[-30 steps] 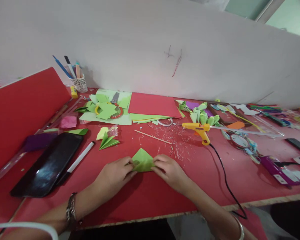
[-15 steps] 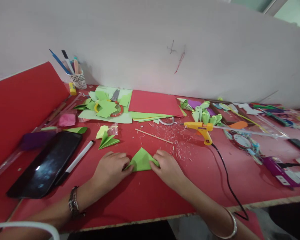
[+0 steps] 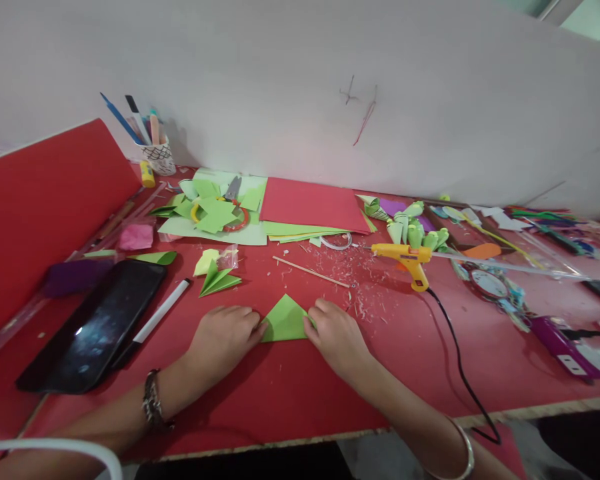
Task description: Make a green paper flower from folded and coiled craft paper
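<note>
Between my hands a green sheet of paper (image 3: 286, 321) lies folded into a triangle, its point facing away from me and its folded edge towards me. My left hand (image 3: 229, 339) has its fingers curled closed on the paper's left corner. At the right corner, my right hand (image 3: 336, 332) pinches the paper between thumb and fingers. Just beyond my left hand sits a pleated green paper piece (image 3: 219, 280), with a small pale yellow paper (image 3: 207, 262) behind it. A thin wooden stick (image 3: 310, 271) lies beyond the triangle.
A yellow glue gun (image 3: 403, 259) with a black cord lies to the right, near scattered scraps. On the left are a black phone (image 3: 97, 327) and a white marker (image 3: 163, 310). Scissors (image 3: 233, 190) rest among green cut-outs at the back, beside red sheets (image 3: 313, 203).
Both hands stay at the triangle's corners. The fingers have shifted slightly outward, so a little more of the paper shows. The whole view has moved slightly.
</note>
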### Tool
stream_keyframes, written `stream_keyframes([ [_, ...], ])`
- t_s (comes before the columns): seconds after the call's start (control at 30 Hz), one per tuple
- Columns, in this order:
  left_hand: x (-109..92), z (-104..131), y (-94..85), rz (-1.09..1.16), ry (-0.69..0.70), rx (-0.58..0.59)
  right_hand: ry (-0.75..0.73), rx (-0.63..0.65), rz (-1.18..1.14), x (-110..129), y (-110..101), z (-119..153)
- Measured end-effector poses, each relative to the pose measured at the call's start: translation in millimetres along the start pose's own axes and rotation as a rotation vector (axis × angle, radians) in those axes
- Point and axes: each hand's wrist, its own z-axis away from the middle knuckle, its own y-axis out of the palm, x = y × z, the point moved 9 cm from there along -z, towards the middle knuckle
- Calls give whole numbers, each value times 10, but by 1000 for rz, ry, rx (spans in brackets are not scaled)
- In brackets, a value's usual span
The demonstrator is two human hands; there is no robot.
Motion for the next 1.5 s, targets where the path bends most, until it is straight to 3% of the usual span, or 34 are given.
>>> stream_keyframes([
  [0.27, 27, 22, 57, 46, 229, 55, 0, 2, 15, 0, 7, 2],
  [0.47, -29, -35, 22, 98, 550, 125, 3, 9, 32, 10, 32, 1],
  [0.6, -12, -110, 69, 62, 659, 208, 3, 25, 46, 23, 37, -6],
  [0.9, -41, -142, -45, 74, 706, 316, 22, 69, 67, 37, 30, -17],
  [1.33, 20, -231, -18, 165, 673, 319, 15, 39, 35, 68, -65, -5],
  [1.43, 8, -234, -19, 134, 666, 342, 11, -20, 49, 64, -107, -1],
  [1.5, -11, -233, -37, 126, 666, 346, -80, -98, 84, 151, -159, 28],
])
